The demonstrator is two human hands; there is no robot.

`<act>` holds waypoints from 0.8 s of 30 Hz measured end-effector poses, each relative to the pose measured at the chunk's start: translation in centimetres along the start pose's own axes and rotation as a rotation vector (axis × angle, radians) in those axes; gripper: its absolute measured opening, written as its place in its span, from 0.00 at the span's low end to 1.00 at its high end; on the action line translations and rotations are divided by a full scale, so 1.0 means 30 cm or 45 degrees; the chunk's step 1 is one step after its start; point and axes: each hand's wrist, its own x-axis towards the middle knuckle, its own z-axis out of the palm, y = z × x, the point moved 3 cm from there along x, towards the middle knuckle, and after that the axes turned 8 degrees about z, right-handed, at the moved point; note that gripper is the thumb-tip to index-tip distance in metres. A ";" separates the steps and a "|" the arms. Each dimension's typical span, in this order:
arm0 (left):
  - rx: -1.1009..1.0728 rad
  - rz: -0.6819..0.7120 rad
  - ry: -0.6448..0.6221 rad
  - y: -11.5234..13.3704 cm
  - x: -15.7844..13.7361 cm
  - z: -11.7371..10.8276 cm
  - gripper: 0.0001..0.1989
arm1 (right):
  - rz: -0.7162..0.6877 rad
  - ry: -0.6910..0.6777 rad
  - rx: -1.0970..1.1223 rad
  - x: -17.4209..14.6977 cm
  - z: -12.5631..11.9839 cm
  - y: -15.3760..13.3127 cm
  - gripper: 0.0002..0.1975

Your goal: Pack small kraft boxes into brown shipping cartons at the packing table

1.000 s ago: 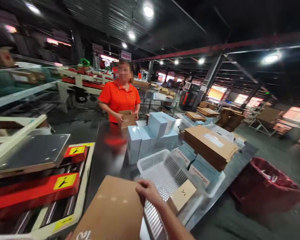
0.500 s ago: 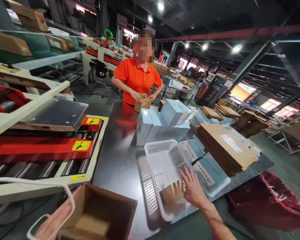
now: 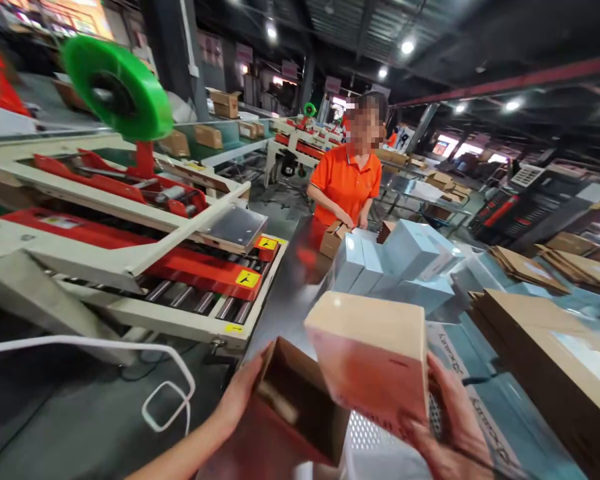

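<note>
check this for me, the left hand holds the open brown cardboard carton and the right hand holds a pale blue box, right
Not quite. In the head view the right hand holds a closed tan cardboard box, not a pale blue one. The left hand does hold the open brown cardboard carton.

dim hall | bright ceiling spotlights (image 3: 407, 47) | motion blur | wide-angle edge warping

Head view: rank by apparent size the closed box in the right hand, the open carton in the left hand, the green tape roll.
1. closed box, largest, though closest to the camera.
2. open carton and green tape roll look alike; differing distance leaves them unranked.
</note>
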 end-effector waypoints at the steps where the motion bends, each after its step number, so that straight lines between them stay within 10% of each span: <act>1: -0.052 -0.027 -0.005 -0.011 -0.002 0.008 0.34 | -0.043 -0.091 0.012 -0.019 0.042 -0.010 0.39; 5: -0.083 -0.046 0.127 -0.026 0.011 0.012 0.29 | -0.313 -0.538 -0.142 -0.119 0.258 0.106 0.41; 9: 0.198 0.121 0.271 0.024 0.015 0.007 0.16 | -0.191 -0.720 -0.096 -0.177 0.366 0.294 0.40; 16: 0.954 0.680 -0.529 0.074 -0.118 0.031 0.18 | -0.111 -0.659 0.061 -0.246 0.502 0.294 0.55; 24: 1.376 1.127 -0.648 0.110 0.031 0.086 0.47 | -0.387 -0.683 -0.477 -0.306 0.548 0.230 0.49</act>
